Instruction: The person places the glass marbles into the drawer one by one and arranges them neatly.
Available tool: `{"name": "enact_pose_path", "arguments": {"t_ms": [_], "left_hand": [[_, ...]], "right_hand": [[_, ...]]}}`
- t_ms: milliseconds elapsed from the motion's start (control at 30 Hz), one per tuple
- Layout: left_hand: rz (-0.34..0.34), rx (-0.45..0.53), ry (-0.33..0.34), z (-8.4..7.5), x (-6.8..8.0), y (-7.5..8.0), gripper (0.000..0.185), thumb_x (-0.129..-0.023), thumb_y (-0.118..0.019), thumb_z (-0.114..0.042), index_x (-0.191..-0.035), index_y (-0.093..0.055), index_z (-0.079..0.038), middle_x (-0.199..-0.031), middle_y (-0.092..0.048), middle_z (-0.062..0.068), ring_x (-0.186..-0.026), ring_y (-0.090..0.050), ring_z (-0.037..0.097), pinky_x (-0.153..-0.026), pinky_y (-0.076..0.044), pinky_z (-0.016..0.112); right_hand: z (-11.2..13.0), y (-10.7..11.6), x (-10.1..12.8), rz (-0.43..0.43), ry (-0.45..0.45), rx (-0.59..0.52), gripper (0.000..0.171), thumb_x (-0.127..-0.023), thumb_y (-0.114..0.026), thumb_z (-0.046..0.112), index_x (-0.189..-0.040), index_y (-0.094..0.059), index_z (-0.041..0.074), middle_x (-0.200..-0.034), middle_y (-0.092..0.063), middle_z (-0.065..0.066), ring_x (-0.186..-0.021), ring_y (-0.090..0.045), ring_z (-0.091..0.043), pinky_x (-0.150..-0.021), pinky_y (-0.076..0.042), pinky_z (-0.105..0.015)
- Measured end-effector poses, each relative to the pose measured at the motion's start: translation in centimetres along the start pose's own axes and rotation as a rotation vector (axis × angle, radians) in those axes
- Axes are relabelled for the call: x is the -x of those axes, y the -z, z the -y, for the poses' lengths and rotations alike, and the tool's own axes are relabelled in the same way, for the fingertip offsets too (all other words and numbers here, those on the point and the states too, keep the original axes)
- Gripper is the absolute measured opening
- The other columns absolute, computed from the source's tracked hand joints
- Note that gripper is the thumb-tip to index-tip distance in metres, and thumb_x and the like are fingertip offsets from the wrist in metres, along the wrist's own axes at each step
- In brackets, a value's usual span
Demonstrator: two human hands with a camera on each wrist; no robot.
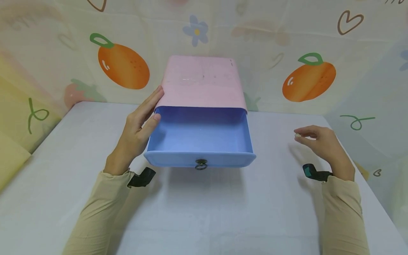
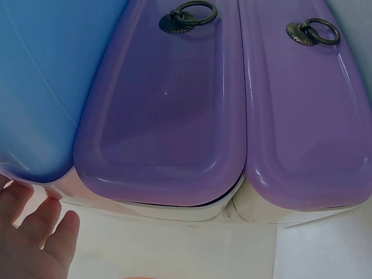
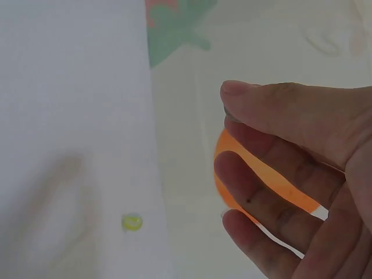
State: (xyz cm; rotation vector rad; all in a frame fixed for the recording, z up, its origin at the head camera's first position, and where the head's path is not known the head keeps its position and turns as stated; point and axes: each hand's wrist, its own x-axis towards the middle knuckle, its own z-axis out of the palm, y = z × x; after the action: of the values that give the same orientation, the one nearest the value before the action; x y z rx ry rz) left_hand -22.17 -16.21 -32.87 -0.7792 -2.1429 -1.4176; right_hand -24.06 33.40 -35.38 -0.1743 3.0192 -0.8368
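Note:
A pink drawer case (image 1: 202,81) stands at the back of the white table (image 1: 204,212). Its blue drawer (image 1: 200,134) is pulled out toward me, looks empty, and has a dark ring handle (image 1: 201,164) on its front. My left hand (image 1: 152,106) lies flat against the case's left side, fingers straight, thumb on the drawer wall. In the left wrist view its fingers (image 2: 40,238) show below the blue drawer (image 2: 40,75) and two purple drawer fronts (image 2: 168,116). My right hand (image 1: 299,134) hovers to the right of the drawer, pinching a small white thing (image 1: 298,135) between thumb and forefinger.
A cloth wall printed with oranges (image 1: 123,65), hearts and flowers surrounds the table on three sides. Each purple front carries a ring handle (image 2: 189,14). The right wrist view shows curled fingers (image 3: 279,168) over the table edge and an orange print (image 3: 264,177).

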Motion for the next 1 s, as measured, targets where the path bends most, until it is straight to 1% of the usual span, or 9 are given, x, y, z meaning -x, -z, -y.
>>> {"name": "enact_pose_path", "arguments": {"t_ms": [433,733,1000], "left_hand": [[0.004,-0.012,0.014,-0.1,0.0,0.0,0.052,-0.099,-0.045,-0.008,-0.151,-0.043,-0.012,-0.159,-0.039,0.000,-0.148,-0.036,0.015,-0.120,-0.033,0.024],[0.004,-0.003,0.005,-0.1,0.0,0.0,0.051,-0.099,-0.045,-0.007,-0.150,-0.043,-0.011,-0.159,-0.039,0.001,-0.148,-0.036,0.015,-0.120,-0.032,0.024],[0.004,0.001,0.004,-0.2,0.0,0.0,0.051,-0.099,-0.045,-0.007,-0.151,-0.043,-0.012,-0.159,-0.039,0.001,-0.148,-0.037,0.016,-0.120,-0.032,0.024]], "right_hand": [[1.8,0.5,0.5,-0.021,0.040,0.015,0.038,-0.098,-0.061,0.026,-0.125,-0.065,-0.001,-0.123,-0.063,-0.027,-0.121,-0.049,-0.046,-0.099,-0.041,-0.069],[3.0,0.7,0.8,-0.064,0.089,0.025,0.035,-0.097,-0.063,0.025,-0.122,-0.067,0.001,-0.120,-0.066,-0.026,-0.119,-0.051,-0.043,-0.097,-0.042,-0.066],[4.1,0.8,1.0,-0.111,0.121,0.004,0.033,-0.096,-0.065,0.025,-0.120,-0.069,0.002,-0.116,-0.069,-0.024,-0.115,-0.055,-0.040,-0.093,-0.045,-0.063]]}}
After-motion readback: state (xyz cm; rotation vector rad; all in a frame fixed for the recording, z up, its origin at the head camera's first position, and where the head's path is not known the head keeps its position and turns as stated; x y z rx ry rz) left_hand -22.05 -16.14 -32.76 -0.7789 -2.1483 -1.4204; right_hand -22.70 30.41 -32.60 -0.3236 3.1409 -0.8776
